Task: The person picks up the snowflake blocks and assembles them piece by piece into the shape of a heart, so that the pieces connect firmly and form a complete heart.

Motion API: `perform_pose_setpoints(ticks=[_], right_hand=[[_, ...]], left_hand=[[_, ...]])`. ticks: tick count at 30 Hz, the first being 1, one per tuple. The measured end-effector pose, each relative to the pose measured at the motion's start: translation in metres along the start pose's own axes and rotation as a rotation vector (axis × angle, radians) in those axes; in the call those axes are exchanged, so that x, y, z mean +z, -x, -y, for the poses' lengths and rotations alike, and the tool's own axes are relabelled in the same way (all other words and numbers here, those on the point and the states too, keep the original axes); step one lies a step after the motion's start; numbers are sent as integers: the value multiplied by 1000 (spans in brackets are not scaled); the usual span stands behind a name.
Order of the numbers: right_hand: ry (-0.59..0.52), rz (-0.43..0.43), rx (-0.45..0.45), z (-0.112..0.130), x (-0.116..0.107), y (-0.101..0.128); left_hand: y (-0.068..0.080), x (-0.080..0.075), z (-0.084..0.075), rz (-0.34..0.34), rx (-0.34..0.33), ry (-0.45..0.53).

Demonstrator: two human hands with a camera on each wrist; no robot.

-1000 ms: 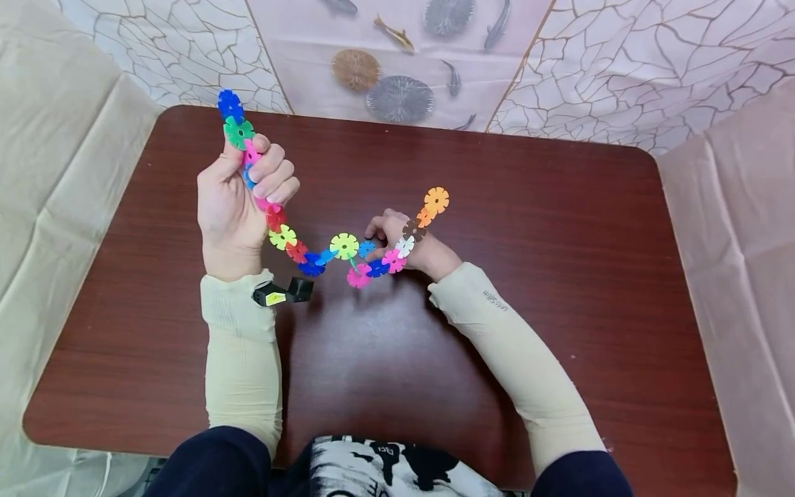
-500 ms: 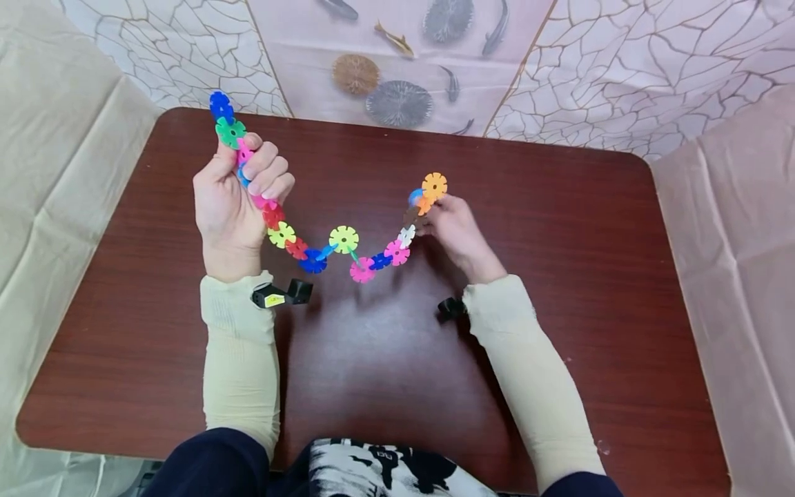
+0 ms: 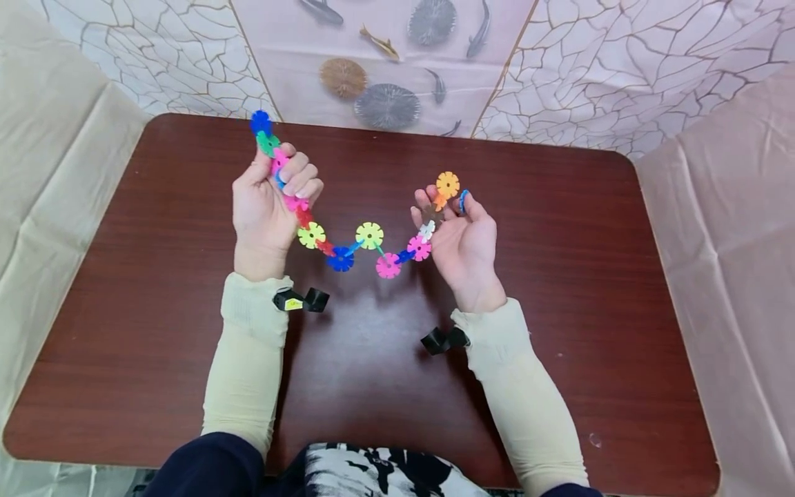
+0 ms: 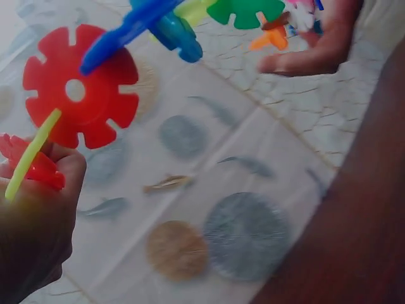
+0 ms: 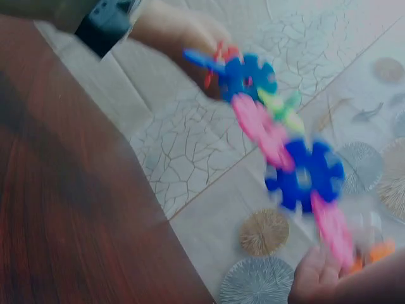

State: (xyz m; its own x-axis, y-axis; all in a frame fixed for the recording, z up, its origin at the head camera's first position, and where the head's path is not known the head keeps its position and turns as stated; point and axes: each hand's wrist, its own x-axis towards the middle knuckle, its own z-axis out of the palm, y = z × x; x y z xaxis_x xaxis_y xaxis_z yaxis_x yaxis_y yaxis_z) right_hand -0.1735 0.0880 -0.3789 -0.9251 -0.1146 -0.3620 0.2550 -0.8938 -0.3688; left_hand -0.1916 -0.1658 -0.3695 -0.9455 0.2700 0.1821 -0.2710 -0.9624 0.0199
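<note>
A chain of colourful slotted plastic discs hangs in a sagging curve between my hands. My left hand grips its upper left part, with a blue disc and a green disc sticking out above the fist. My right hand is turned palm up at the other end, the chain's white and brown discs lying across its fingers and an orange disc at the tip. At that thumb a separate blue disc is held edge-on; the finger behind it is mostly hidden. In the left wrist view a red disc hangs close by.
Below the hands spreads a brown wooden table. A patterned cloth hangs behind it, and plain pale cloth covers the sides. Black wrist cameras stick out inward from both sleeves.
The right hand has moved right from behind the chain, carrying the blue disc, and turned palm up beneath the chain's end. The left hand has shifted slightly right with the chain.
</note>
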Motion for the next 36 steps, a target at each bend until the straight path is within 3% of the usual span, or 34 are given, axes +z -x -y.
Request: perform_pose_setpoints(ticks=[5, 9, 13, 16, 23, 27, 31, 34, 36], right_hand=[[33, -90, -8, -1, -5, 2], [145, -114, -11, -1, -13, -2], [303, -131, -43, -1, -26, -10], [390, -154, -55, -3, -37, -15], [461, -169, -82, -11, -53, -19], [462, -171, -136, -14, -55, -18], [489, -179, -189, -17, -58, -14], [521, -162, -213, -18, -59, -9], [511, -126, -233, -18, -59, -5]], left_hand=[[-2, -21, 7, -85, -80, 9], [0, -35, 11, -234, -88, -91], [2, -49, 18, -436, -88, -362], [2, -61, 24, -566, -92, -629], [-2, -78, 30, -725, -104, -1252], [-7, -79, 29, -733, -201, -1538], [-10, -77, 33, -636, -330, -1919], [-6, -70, 48, -528, -302, -2217], [0, -60, 67, -427, -249, -2337]])
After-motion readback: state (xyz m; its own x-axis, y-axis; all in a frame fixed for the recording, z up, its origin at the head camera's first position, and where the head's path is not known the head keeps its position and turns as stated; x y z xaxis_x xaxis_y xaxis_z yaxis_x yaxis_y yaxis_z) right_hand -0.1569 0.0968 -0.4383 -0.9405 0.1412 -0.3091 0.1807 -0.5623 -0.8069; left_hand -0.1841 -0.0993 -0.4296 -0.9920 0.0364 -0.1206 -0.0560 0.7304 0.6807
